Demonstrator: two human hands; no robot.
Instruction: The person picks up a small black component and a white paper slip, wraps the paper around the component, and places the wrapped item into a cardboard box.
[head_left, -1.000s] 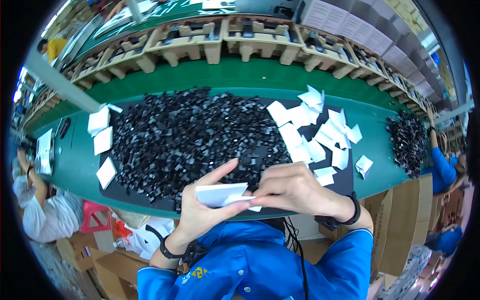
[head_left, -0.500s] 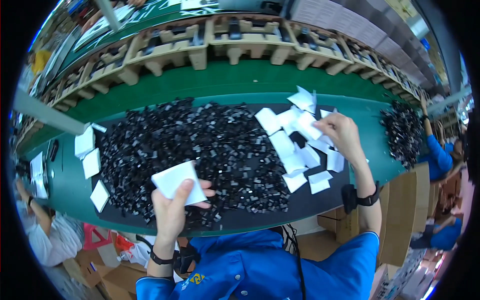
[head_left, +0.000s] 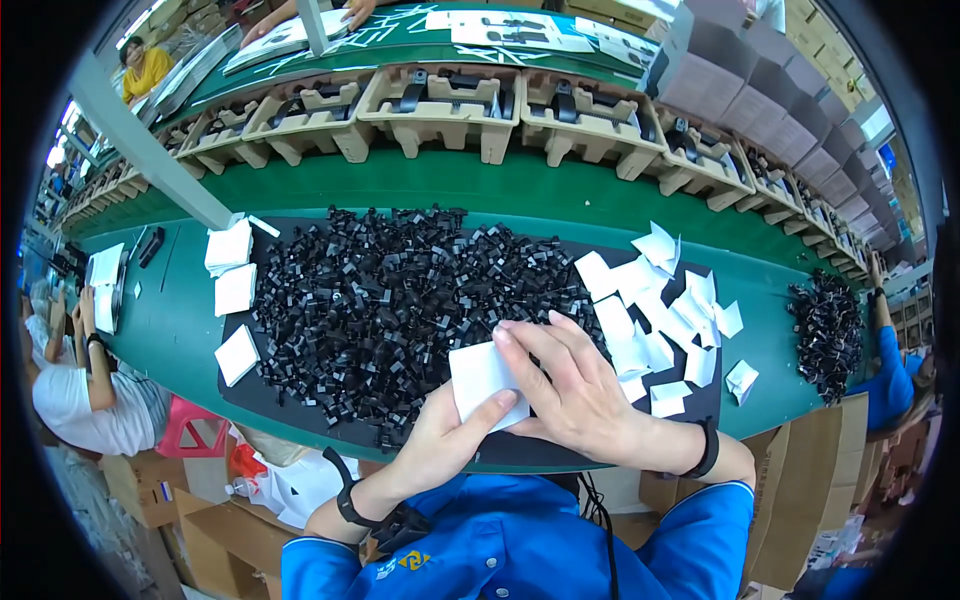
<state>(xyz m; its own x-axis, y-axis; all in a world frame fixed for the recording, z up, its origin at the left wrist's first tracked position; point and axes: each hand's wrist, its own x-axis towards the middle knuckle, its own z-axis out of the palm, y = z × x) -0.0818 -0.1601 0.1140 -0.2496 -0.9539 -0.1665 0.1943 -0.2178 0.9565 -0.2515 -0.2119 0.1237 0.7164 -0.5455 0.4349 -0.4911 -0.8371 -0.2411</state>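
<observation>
My left hand (head_left: 440,430) holds a square pad of white paper (head_left: 480,375) from below, thumb lying along its face. Over the right side of the pad, my right hand (head_left: 575,400) bends its fingers and thumb onto the paper. Both hands are above the near edge of a dark mat. Beyond them spreads a wide heap of small black plastic parts (head_left: 400,290). Loose white paper pieces (head_left: 625,345), some creased, lie scattered at the right of the heap. Several neat white paper stacks (head_left: 236,290) line its left side.
Moulded tan trays (head_left: 440,115) holding black parts run along the far side. A second black heap (head_left: 825,335) lies at the right, near a person in blue. A grey post (head_left: 150,140) stands at the left. An open cardboard box (head_left: 810,490) is at the lower right.
My right hand has come left from the loose papers to the pad in my left hand. My left hand has moved right with the pad. The whole view has shifted.
</observation>
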